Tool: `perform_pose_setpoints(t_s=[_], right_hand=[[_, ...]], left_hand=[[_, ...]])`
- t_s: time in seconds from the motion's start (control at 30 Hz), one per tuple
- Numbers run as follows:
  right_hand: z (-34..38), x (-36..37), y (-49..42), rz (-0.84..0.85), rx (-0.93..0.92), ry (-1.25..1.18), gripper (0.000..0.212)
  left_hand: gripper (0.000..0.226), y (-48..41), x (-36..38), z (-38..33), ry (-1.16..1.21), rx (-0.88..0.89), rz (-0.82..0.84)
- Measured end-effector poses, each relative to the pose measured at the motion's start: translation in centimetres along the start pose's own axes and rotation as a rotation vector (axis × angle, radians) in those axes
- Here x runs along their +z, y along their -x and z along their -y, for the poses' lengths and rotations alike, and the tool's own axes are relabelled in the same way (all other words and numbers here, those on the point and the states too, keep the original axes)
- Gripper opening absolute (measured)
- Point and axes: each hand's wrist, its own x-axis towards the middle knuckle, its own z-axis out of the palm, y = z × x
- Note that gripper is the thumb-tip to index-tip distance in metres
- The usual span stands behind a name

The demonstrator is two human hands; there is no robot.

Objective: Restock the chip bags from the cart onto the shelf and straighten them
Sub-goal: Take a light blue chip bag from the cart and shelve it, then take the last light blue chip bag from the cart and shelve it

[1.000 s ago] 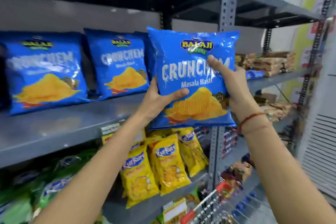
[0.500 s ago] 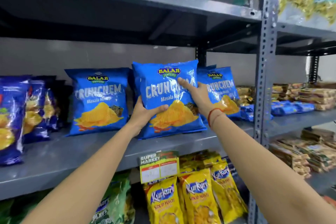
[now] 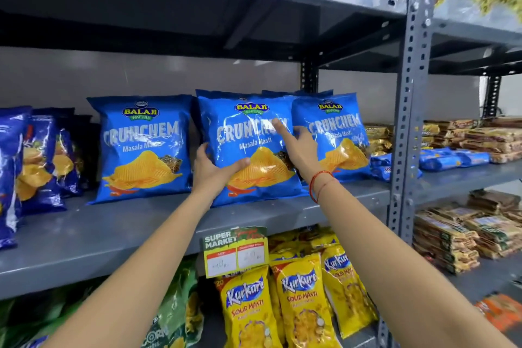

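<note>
The middle Crunchem bag (image 3: 248, 147) now stands on the shelf (image 3: 113, 232) near its front edge; left hand (image 3: 214, 169) grips its lower left side, right hand (image 3: 299, 147) rests open against its right.

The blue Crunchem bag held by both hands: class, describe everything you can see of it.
The middle Crunchem bag is a glossy, puffed blue packet with a Balaji Wafers logo, white lettering, "Masala Masti" and ridged yellow chips pictured. It stands upright, leaning slightly, on the grey shelf, its right edge overlapping a matching bag. The left hand grips its lower left edge, thumb across the front; the right hand presses its right side, fingers on the lettering.
</note>
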Motion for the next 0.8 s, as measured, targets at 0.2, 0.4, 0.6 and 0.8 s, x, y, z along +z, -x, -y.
perform_pose_setpoints(t_s=[0.2, 0.4, 0.6, 0.8], right_hand=[[-1.3, -5.3, 6.5, -0.154, -0.114, -0.028, 0.047], [-7.1, -12.9, 15.0, -0.337, -0.054, 0.006, 0.018], [-17.8, -21.4, 25.3, -0.475, 0.267, 0.157, 0.017], [-28.5, -29.0, 38.0, -0.649, 0.737, 0.245, 0.011]], left_hand=[[0.067, 7.8, 2.0, -2.1, -0.067, 0.452, -0.228], [0.041, 16.6, 9.1, 0.3, -0.020, 0.619, 0.029], [0.035, 25.6, 18.4, 8.1, -0.049, 0.404, 0.524], [0.040, 34.9, 25.4, 16.8, -0.215, 0.156, 1.003]])
